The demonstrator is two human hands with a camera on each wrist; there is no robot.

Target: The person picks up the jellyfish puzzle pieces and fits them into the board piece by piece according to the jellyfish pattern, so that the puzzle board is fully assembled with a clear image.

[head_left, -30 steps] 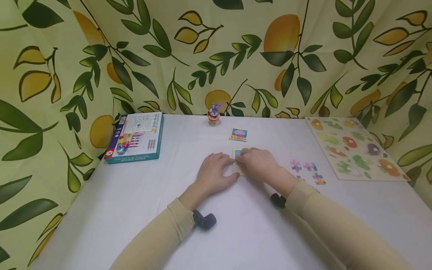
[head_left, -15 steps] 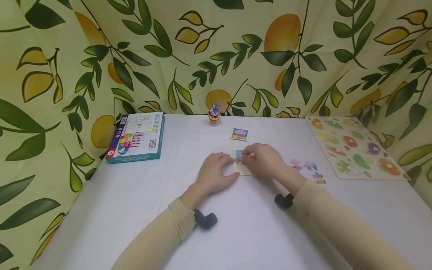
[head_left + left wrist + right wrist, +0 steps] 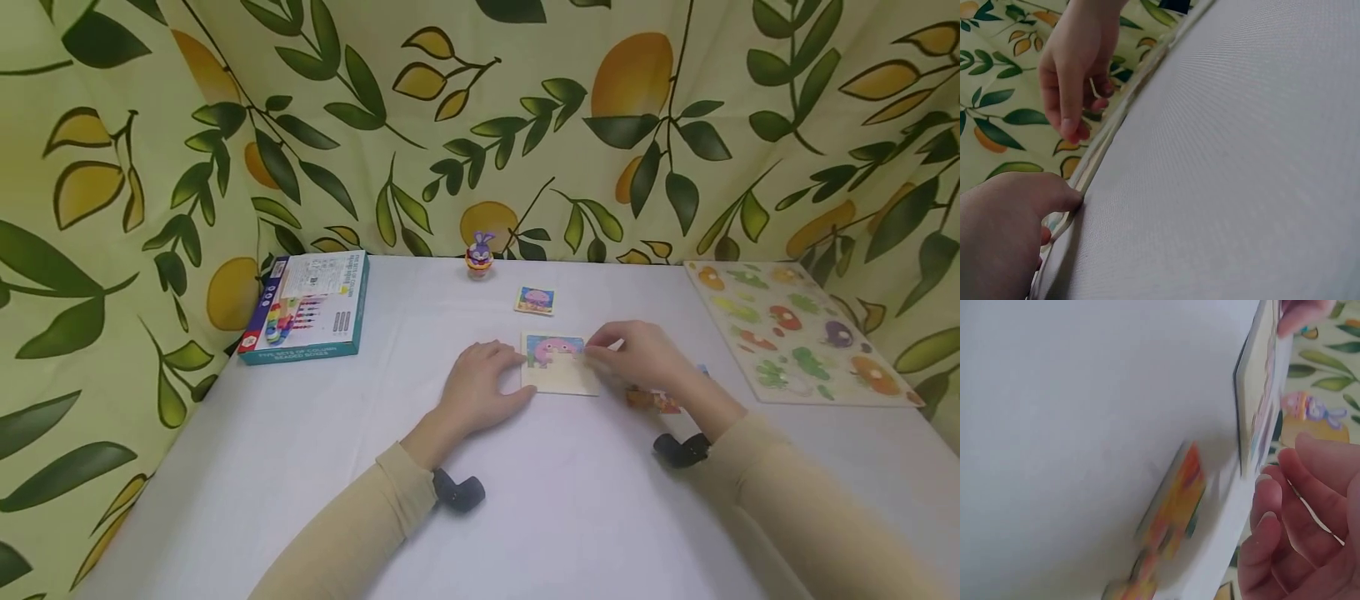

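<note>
A small jigsaw board point(image 3: 562, 383) lies mid-table, with a pink cartoon animal picture point(image 3: 555, 346) pieced along its upper part and bare wood below. My left hand point(image 3: 483, 383) rests at the board's left side, thumb at the lower corner and fingertips at the left edge. At the right edge is my right hand point(image 3: 637, 350), fingers loosely bent; in the right wrist view the bent fingers point(image 3: 1266, 531) show nothing between them. Loose jigsaw pieces point(image 3: 654, 400) lie under and beside the right wrist, partly hidden.
Behind the board lie a small picture card point(image 3: 536, 300) and a purple rabbit toy point(image 3: 481, 256). A toy box point(image 3: 307, 308) sits at the back left. The vegetable peg puzzle point(image 3: 798, 333) occupies the right side. A leaf-patterned curtain point(image 3: 480, 125) hangs behind.
My right hand has moved right, off the board's picture to its right edge, uncovering the pink animal. The pink piece seen in its fingers earlier no longer shows there. My left hand stays put.
</note>
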